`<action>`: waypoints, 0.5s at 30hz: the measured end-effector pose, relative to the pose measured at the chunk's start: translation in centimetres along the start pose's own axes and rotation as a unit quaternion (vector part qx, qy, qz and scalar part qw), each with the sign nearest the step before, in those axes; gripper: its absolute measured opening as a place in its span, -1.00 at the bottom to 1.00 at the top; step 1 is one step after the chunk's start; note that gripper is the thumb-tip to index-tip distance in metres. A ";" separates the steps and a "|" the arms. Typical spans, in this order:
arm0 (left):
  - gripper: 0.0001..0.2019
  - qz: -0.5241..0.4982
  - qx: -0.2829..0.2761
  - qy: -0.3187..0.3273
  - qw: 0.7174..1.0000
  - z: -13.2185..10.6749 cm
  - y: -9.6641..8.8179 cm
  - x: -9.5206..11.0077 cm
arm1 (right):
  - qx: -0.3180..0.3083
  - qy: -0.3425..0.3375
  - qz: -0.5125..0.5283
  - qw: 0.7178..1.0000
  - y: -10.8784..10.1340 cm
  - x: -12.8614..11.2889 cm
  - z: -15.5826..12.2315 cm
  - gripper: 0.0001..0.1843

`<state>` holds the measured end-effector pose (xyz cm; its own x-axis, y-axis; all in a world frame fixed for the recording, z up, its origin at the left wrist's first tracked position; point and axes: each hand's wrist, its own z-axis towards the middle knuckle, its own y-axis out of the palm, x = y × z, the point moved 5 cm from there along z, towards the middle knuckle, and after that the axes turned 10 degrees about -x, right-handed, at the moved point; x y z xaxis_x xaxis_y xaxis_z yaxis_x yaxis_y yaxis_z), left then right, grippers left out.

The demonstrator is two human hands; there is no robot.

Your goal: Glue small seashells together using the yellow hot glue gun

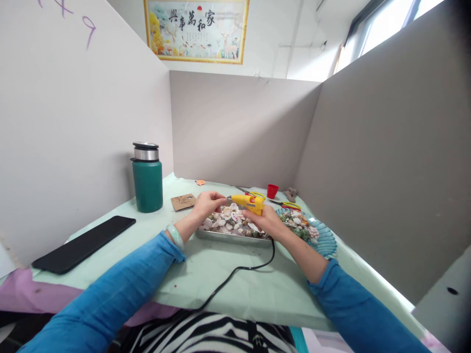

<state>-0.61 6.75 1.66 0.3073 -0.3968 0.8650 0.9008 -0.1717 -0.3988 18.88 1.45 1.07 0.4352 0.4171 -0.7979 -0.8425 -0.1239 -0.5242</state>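
A yellow hot glue gun (246,200) is gripped in my right hand (268,221), its nozzle pointing left. Just at that nozzle, my left hand (209,202) has its fingers pinched together; whatever they hold is too small or hidden to make out. Both hands are above a shallow metal tray (232,237) filled with seashells (228,224), mostly white and pinkish. From the glue gun a black cord (240,267) runs over the table toward my lap.
To the right is a blue scalloped plate (328,239) with shells. Farther back are a red cup (273,191) and yellow-handled scissors (290,205). On the left stand a green bottle (147,186), a brown card (183,202) and a black flat object (86,243). Grey partitions (243,127) enclose the table.
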 end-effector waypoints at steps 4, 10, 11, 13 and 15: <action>-0.80 -0.008 0.001 -0.002 1.000 0.0 0.0 -0.1 | -0.001 0.002 -0.004 1.000 0.0 0.2 0.1 -0.65; -0.80 -0.011 -0.001 -0.005 1.000 -0.3 0.0 0.3 | -0.004 0.000 -0.005 1.000 0.0 0.2 0.1 -0.65; -0.80 -0.012 -0.001 -0.005 1.000 -0.3 0.0 0.4 | -0.004 0.000 -0.005 1.000 0.0 0.1 0.1 -0.66; -0.80 -0.013 -0.001 -0.004 1.000 -0.3 0.0 0.4 | -0.004 0.001 -0.006 1.000 0.0 0.1 0.0 -0.66; -0.81 -0.012 0.001 -0.003 1.000 -0.3 0.0 0.4 | -0.001 0.006 -0.012 1.000 0.0 0.1 0.0 -0.66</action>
<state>-0.56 6.33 1.87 0.2867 -0.3873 0.8763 0.9086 -0.1802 -0.3769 18.94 1.50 1.01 0.4587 0.4098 -0.7885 -0.8314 -0.1153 -0.5436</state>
